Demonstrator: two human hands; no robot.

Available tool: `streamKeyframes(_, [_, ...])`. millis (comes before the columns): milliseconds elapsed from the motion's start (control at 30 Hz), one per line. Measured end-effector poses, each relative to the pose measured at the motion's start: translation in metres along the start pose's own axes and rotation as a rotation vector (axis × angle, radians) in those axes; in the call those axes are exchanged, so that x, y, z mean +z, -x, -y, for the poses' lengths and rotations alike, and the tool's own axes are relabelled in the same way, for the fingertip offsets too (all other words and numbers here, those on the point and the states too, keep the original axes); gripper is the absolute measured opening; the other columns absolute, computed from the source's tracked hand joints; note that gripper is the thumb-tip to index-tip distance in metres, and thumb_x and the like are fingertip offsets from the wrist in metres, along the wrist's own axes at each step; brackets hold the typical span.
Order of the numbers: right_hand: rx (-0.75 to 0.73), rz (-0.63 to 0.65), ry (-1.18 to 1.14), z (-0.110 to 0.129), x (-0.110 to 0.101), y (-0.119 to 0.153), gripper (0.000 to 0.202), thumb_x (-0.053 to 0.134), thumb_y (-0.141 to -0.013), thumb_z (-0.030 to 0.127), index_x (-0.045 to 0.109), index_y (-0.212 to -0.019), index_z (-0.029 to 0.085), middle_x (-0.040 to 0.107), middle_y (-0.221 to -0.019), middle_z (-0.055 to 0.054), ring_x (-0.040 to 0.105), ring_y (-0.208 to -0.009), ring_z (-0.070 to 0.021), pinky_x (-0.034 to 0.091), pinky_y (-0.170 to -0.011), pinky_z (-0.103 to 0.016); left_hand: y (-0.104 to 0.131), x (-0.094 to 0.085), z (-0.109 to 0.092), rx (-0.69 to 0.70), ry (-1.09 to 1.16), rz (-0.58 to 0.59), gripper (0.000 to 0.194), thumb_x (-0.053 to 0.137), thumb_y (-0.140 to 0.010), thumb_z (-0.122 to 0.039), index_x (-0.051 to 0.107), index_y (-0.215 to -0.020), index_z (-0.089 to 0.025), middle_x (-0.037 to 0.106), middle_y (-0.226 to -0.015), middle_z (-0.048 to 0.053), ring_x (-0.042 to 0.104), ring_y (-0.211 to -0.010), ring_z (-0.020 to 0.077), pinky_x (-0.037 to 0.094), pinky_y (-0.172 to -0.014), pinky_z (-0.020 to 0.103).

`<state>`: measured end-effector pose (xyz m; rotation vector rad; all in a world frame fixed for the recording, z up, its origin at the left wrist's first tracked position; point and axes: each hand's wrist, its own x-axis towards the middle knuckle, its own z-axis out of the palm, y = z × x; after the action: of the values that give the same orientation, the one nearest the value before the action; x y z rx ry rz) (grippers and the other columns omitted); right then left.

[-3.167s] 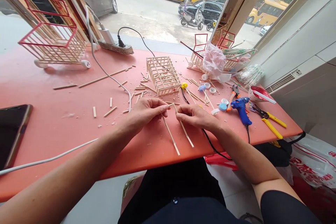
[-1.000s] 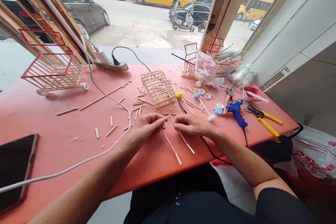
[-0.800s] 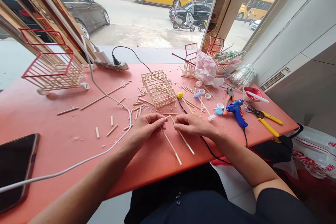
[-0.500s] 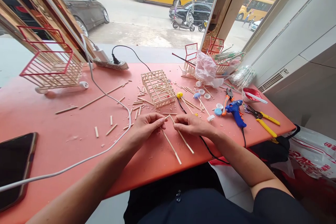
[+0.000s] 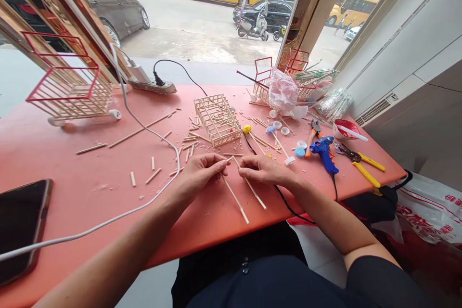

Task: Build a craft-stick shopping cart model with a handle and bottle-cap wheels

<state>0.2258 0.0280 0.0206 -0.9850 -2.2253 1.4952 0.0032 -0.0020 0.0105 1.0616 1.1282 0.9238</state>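
Note:
Near the table's front edge, my left hand (image 5: 205,173) pinches a thin wooden stick (image 5: 235,199) that slants down toward me. My right hand (image 5: 265,169) is closed on a second wooden stick (image 5: 255,192), roughly parallel to the first. A short piece (image 5: 230,158) bridges the gap between the sticks' upper ends, at my fingertips. Whether it is joined to both cannot be told. Just beyond my hands a small wooden stick frame (image 5: 218,140) of crossed bars rests on the table, with loose bits inside.
A blue glue gun (image 5: 324,153), yellow-handled pliers (image 5: 364,162) and orange-handled cutters (image 5: 312,137) lie at right. A red-trimmed miniature cart (image 5: 70,98) stands at left, near a phone (image 5: 23,226). A white cable (image 5: 119,219) crosses the table (image 5: 104,202). Stick offcuts and bottle caps are scattered about.
My hands and the sticks hold nearly the same position. The view has shifted very slightly.

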Motion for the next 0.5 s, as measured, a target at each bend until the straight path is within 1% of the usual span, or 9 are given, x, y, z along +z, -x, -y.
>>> streamKeyframes(233, [-0.002,-0.007,0.002,0.0030,-0.0004,0.0007,0.028,0.054,-0.097,0.042,0.052,-0.081,0.019,0.045,-0.073,0.005,0.042,-0.069,-0.0114,0.034,-0.066,-0.026,-0.0001,-0.0011,0.0001,0.018,-0.022,0.011,0.042,0.086,-0.066,-0.054,0.075,-0.077,-0.015,0.069,-0.066,0.003,0.053,-0.054,0.0110,0.042,-0.056,0.025])
streamKeyframes(500, [-0.004,0.008,-0.002,0.0039,-0.0009,0.0000,0.028,0.053,-0.097,0.042,0.051,-0.081,0.019,0.045,-0.073,0.005,0.042,-0.069,-0.0113,0.034,-0.066,-0.026,0.0020,-0.0002,-0.0018,0.002,0.001,0.004,0.044,0.087,-0.064,-0.054,0.076,-0.080,-0.015,0.069,-0.065,0.003,0.053,-0.054,0.0105,0.041,-0.055,0.024])
